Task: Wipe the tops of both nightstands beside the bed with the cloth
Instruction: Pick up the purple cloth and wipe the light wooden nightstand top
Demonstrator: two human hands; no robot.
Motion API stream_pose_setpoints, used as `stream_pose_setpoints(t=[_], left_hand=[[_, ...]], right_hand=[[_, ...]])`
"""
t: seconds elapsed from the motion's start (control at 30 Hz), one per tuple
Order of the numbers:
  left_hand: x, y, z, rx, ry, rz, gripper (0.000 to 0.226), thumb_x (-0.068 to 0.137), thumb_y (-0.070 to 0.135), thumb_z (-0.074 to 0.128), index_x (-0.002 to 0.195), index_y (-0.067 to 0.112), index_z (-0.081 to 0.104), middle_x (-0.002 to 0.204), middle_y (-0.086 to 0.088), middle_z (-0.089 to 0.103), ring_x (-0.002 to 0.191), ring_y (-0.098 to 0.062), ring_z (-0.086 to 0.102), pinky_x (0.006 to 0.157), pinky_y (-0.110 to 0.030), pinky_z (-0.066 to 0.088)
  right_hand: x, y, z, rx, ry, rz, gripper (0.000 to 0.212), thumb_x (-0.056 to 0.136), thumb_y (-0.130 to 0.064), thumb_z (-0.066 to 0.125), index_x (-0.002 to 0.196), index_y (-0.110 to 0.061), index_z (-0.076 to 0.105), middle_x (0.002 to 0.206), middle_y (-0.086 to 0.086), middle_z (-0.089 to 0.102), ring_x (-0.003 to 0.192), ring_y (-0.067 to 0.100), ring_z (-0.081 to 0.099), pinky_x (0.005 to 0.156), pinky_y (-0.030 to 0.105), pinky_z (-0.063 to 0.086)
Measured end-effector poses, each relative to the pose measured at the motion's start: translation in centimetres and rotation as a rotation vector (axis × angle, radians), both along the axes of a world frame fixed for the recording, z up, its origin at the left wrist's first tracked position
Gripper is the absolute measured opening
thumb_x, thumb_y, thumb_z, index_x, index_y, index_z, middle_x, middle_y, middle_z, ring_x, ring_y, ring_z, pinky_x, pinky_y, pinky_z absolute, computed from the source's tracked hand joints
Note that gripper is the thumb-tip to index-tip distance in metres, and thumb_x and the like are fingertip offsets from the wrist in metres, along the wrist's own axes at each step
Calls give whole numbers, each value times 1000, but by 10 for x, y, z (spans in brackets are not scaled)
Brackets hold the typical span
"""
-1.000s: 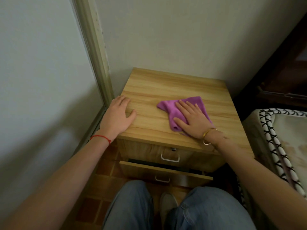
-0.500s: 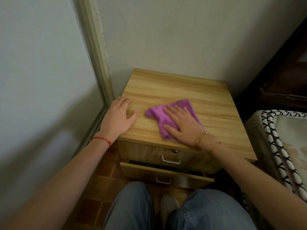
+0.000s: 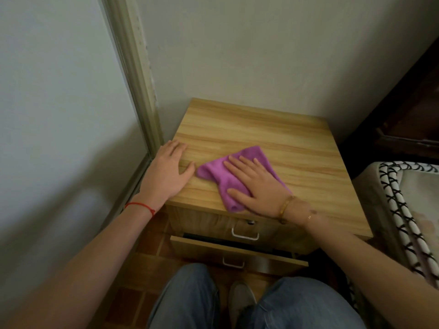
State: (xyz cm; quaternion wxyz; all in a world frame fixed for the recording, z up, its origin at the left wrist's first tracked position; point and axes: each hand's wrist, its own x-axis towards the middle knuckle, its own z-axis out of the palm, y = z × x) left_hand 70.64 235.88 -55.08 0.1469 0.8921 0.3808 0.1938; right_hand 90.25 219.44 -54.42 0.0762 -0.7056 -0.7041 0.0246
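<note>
1. The purple cloth lies crumpled on the wooden top of the nightstand, toward its front left part, with one end reaching the front edge.
2. The right hand lies flat on the cloth, fingers straight and spread, pressing it onto the wood; a gold bracelet circles that wrist.
3. The left hand rests open on the nightstand's left front corner, fingers straight, thumb tip just beside the cloth's left end, gripping nothing. A red string is tied at its wrist.
4. Below the top, the upper drawer is closed and the lower drawer stands pulled partly out.
5. The bed, with black-and-white piping, stands just right of the nightstand.
</note>
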Motion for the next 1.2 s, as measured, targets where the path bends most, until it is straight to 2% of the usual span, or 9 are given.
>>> stream_pose_setpoints(t=[0.1, 0.27, 0.4, 0.53, 0.63, 0.73, 0.83, 0.97, 1.2], left_hand=[[0, -1, 0, 0, 5, -1, 62, 96, 46, 47, 148, 14, 37, 156, -6, 31, 146, -20, 21, 121, -33, 13], [-2, -2, 1, 9, 16, -2, 63, 98, 49, 43, 150, 16, 32, 158, -4, 26, 147, -19, 16, 116, -26, 5], [-2, -3, 3, 4, 12, -2, 62, 97, 46, 46, 149, 15, 35, 157, -6, 29, 147, -20, 19, 118, -28, 8], [-1, -3, 3, -3, 13, -2, 62, 97, 46, 45, 149, 15, 35, 157, -5, 28, 147, -19, 18, 120, -32, 12], [-2, -3, 2, -2, 26, 5, 63, 97, 50, 41, 151, 18, 31, 159, -2, 24, 148, -17, 15, 117, -28, 7], [-1, -3, 2, -7, 16, 11, 63, 97, 50, 41, 150, 18, 32, 159, -2, 24, 147, -16, 15, 116, -27, 6], [-2, -2, 1, -14, 0, 7, 62, 96, 49, 43, 149, 18, 34, 158, -2, 26, 147, -17, 17, 118, -29, 9], [-1, -2, 2, -1, -9, 5, 62, 96, 47, 45, 149, 17, 35, 158, -2, 28, 146, -16, 17, 118, -27, 9], [0, -2, 2, -16, -4, 10, 63, 97, 50, 41, 151, 21, 29, 159, 1, 23, 147, -13, 12, 116, -25, 4]], right_hand=[[21, 0, 1, -8, 14, -1, 70, 91, -63, 25, 151, -31, 9, 158, -9, 6, 145, 8, 3, 116, 31, -6], [87, 45, 2, -75, -25, -386, 68, 95, -57, 30, 152, -22, 13, 159, 1, 9, 146, 21, 8, 117, 39, -2], [32, 51, -2, -5, -16, -150, 76, 87, -66, 17, 151, -25, 13, 159, -1, 12, 146, 19, 9, 117, 37, 0], [33, 41, -2, 1, -3, -45, 69, 93, -61, 26, 151, -28, 12, 158, -5, 11, 146, 13, 7, 116, 31, -4], [90, 66, -1, -26, -7, -267, 77, 88, -65, 24, 151, -22, 18, 159, 1, 15, 146, 20, 12, 117, 38, 1], [117, 101, 2, -62, -34, -453, 67, 95, -53, 32, 151, -19, 16, 159, 4, 13, 146, 23, 11, 117, 41, 2], [73, 123, 0, -30, -13, -289, 67, 95, -53, 34, 151, -19, 18, 159, 3, 14, 146, 22, 12, 117, 40, 1], [33, 103, -5, 3, 5, -15, 78, 84, -65, 21, 151, -24, 17, 158, -1, 16, 145, 17, 11, 117, 37, 1], [121, 155, 2, -60, -33, -400, 67, 96, -53, 32, 151, -19, 16, 159, 4, 13, 146, 22, 11, 117, 41, 1]])
